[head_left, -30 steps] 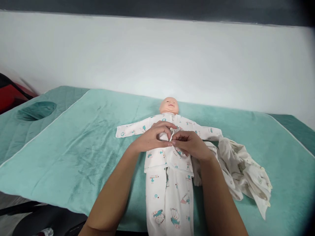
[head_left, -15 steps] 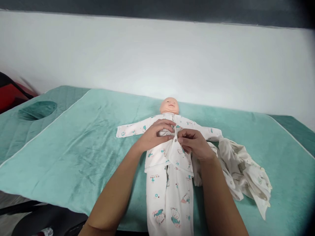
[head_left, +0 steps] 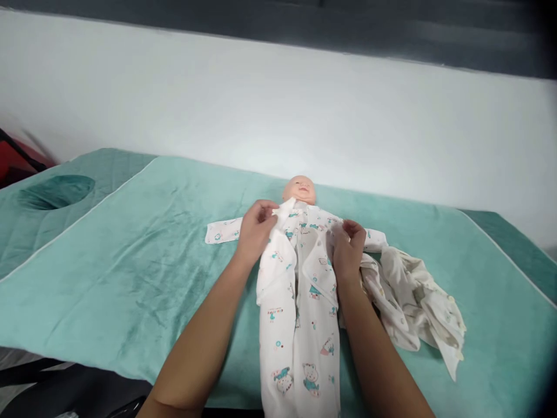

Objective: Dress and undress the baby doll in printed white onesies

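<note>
A baby doll [head_left: 299, 189] lies on its back, head toward the wall, arms spread to both sides. It wears a white printed baby jacket [head_left: 277, 255] over white printed baby pants [head_left: 300, 354]. The jacket front is parted, with a printed layer showing beneath it. My left hand [head_left: 257, 227] pinches the jacket's edge near the collar and pulls it to the left. At the opposite side, my right hand [head_left: 348, 248] has its fingers closed on the other jacket edge, near the doll's shoulder.
Crumpled white baby clothes [head_left: 418, 302] lie right of the doll. The bed has a green cover [head_left: 130, 261] and a face hole [head_left: 58, 191] at its left end. Behind it stands a white wall [head_left: 278, 116]. A black chair [head_left: 73, 392] is at lower left.
Both hands have moved apart from the middle of the jacket, left hand leftward and right hand rightward. The jacket front has opened, its two sides drawn outward.
</note>
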### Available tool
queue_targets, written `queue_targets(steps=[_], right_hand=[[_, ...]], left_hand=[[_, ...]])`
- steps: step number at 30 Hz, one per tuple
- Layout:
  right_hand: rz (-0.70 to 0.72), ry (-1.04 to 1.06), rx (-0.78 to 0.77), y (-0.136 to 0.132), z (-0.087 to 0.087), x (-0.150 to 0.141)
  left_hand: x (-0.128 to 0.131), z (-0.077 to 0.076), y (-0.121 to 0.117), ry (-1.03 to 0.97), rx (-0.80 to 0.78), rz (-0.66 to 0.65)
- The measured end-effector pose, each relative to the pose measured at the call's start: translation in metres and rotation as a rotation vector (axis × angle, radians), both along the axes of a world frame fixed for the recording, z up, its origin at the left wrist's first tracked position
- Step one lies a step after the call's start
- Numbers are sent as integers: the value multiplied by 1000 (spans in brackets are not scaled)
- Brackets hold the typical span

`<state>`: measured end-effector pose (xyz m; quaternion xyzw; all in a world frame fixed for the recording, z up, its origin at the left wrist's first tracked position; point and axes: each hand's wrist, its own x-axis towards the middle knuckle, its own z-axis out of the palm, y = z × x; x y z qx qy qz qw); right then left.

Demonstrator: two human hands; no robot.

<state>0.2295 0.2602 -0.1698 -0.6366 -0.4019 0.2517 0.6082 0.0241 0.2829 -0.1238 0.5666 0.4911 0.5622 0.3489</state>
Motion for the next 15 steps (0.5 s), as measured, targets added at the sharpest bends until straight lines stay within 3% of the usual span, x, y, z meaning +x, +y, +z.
queue_targets(steps=[4, 7, 12, 15], right_hand=[[35, -391, -11, -23, -10, 11], [83, -737, 31, -39, -15, 32], [106, -1172, -106, -53, -24, 83], [160, -1157, -91, -57, -15, 96]], left_hand=[[-28, -3, 12, -187, -59, 217], [-48, -6, 19, -122, -64, 357], [-57, -7, 18, 531, -31, 516], [-47, -5, 12, 848, 65, 485]])
